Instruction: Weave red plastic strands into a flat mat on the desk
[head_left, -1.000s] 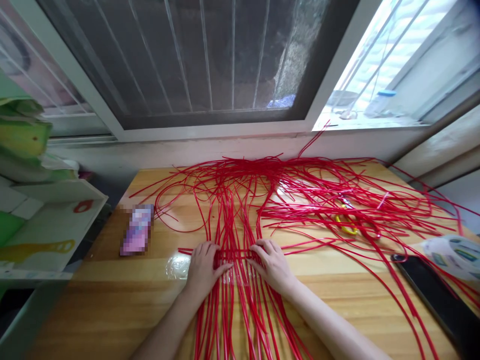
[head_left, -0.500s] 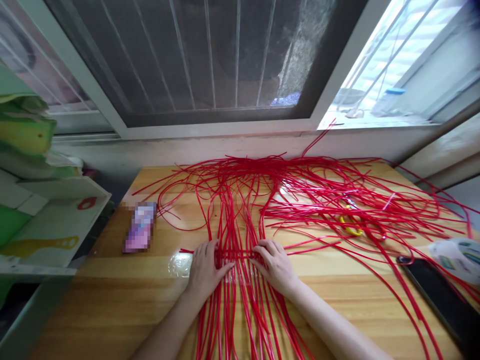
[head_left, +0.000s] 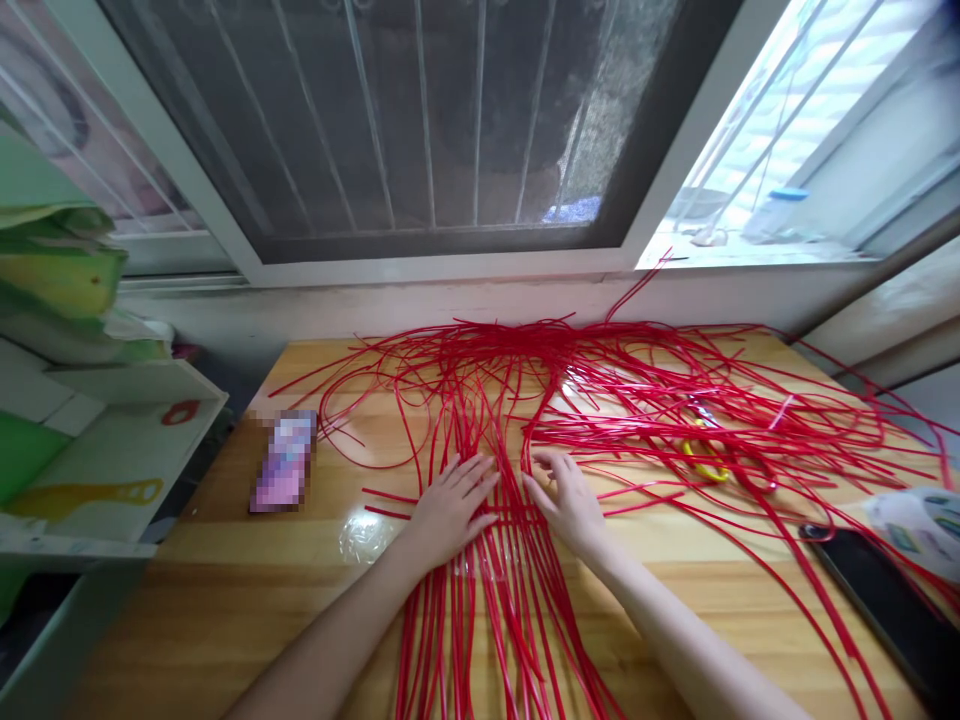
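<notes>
Red strands (head_left: 517,345) lie heaped along the far side of the wooden tabletop (head_left: 247,610), with a long set running down the middle toward the near edge and a few crossing it beneath the hands. The left hand (head_left: 450,510) rests palm down over the left part of this set, fingers extended and thumb apart, gripping nothing visible. The right hand (head_left: 568,500) is at the set's right edge, fingers partly curled; whether it pinches any strand, I cannot tell. Clear plastic (head_left: 365,537) lies just beside the left forearm, and yellow-handled scissors (head_left: 718,474) sit among strands on the right.
</notes>
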